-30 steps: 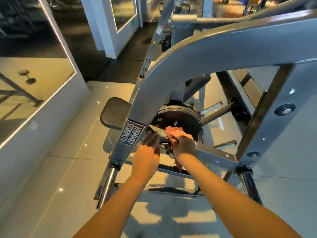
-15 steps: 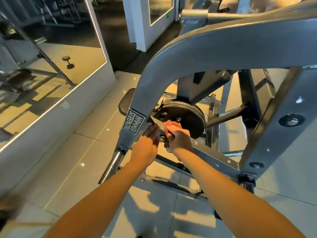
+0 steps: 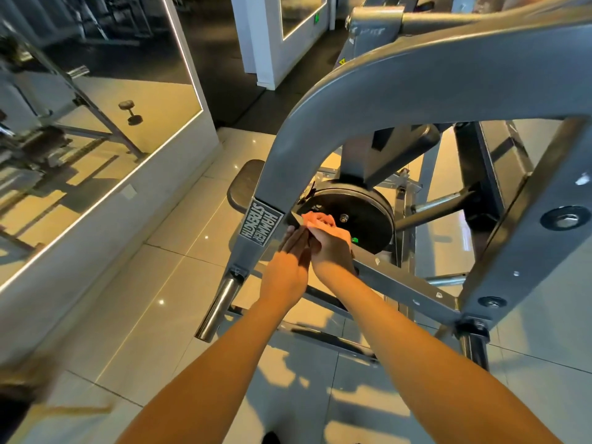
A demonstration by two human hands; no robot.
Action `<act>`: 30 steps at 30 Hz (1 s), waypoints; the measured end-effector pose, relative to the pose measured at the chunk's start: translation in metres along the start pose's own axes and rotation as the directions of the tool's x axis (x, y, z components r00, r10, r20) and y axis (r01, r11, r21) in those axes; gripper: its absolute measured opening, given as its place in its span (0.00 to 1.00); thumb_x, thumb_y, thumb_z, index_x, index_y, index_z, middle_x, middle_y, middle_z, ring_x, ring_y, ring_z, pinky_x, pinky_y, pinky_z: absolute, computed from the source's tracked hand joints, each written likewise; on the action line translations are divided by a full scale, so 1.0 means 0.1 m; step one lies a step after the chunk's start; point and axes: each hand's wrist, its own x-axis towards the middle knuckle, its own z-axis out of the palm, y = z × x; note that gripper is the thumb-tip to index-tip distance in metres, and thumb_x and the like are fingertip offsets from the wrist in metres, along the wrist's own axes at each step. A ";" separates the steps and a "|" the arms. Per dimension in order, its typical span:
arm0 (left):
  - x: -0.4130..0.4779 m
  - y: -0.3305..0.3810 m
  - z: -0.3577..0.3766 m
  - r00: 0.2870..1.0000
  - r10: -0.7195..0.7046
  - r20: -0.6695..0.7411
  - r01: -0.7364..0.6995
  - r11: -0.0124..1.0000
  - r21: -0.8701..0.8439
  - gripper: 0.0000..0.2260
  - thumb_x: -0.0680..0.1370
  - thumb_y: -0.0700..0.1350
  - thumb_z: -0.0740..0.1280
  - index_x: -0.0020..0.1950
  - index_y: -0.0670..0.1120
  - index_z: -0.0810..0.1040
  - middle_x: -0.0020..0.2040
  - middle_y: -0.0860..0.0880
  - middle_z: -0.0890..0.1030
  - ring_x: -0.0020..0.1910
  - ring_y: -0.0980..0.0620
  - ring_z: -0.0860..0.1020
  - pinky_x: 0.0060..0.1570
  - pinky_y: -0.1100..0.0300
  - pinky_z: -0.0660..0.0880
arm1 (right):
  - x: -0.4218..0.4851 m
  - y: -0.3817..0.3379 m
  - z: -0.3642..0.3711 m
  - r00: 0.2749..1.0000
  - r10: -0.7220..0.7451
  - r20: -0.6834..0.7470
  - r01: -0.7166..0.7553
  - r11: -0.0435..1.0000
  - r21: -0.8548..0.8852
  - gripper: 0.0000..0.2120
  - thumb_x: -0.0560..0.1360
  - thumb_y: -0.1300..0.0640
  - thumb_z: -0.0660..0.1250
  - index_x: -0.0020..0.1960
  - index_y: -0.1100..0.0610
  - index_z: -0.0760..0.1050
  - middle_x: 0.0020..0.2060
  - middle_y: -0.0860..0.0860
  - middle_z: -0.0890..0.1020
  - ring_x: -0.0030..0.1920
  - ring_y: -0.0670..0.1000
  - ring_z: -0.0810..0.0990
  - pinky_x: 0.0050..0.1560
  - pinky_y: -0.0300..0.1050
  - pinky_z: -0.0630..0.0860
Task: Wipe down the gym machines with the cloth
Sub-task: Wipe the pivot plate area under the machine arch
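Moved nearer the label (image 3: 261, 224) than half a second ago: right hand (image 3: 333, 248), fingers curled round one orange cloth (image 3: 315, 219), pressed on the machine frame (image 3: 416, 72) beside one weight plate (image 3: 362, 216). Left hand (image 3: 283, 270) flat on frame, fingers straight, touching right hand.

Two bare forearms (image 3: 224, 363) reach from the near edge toward the centre. The left grip (image 3: 288, 267) has its fingers straight and together. The right grip (image 3: 333, 248), just beside it, curls its fingers round a cloth (image 3: 315, 219).
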 end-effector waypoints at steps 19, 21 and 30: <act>0.07 -0.21 -0.02 0.997 0.074 0.017 -0.072 0.994 -0.080 0.18 0.86 0.50 0.59 0.76 0.51 0.70 0.77 0.48 0.68 0.67 0.44 0.75 0.61 0.48 0.76 | -0.09 0.44 -0.02 0.992 -0.118 -0.032 0.104 0.953 -0.285 0.13 0.84 0.51 0.62 0.67 0.50 0.74 0.62 0.52 0.79 0.67 0.57 0.75 0.68 0.34 0.64; 0.06 -0.20 -0.02 0.994 0.104 0.030 -0.102 0.992 -0.076 0.19 0.86 0.50 0.59 0.77 0.52 0.69 0.79 0.49 0.66 0.71 0.45 0.72 0.65 0.46 0.75 | -0.09 0.55 -0.04 0.996 -0.078 -0.037 0.062 0.944 -0.323 0.19 0.83 0.59 0.61 0.73 0.56 0.71 0.70 0.57 0.74 0.72 0.58 0.70 0.71 0.38 0.62; 0.12 -0.14 -0.03 0.994 0.108 -0.016 -0.109 0.992 -0.064 0.13 0.83 0.42 0.61 0.65 0.43 0.79 0.63 0.40 0.79 0.58 0.41 0.78 0.55 0.48 0.78 | 0.12 0.67 0.24 0.990 -0.060 0.130 0.077 0.989 -0.126 0.19 0.82 0.46 0.63 0.72 0.46 0.73 0.68 0.49 0.75 0.72 0.52 0.71 0.60 0.27 0.69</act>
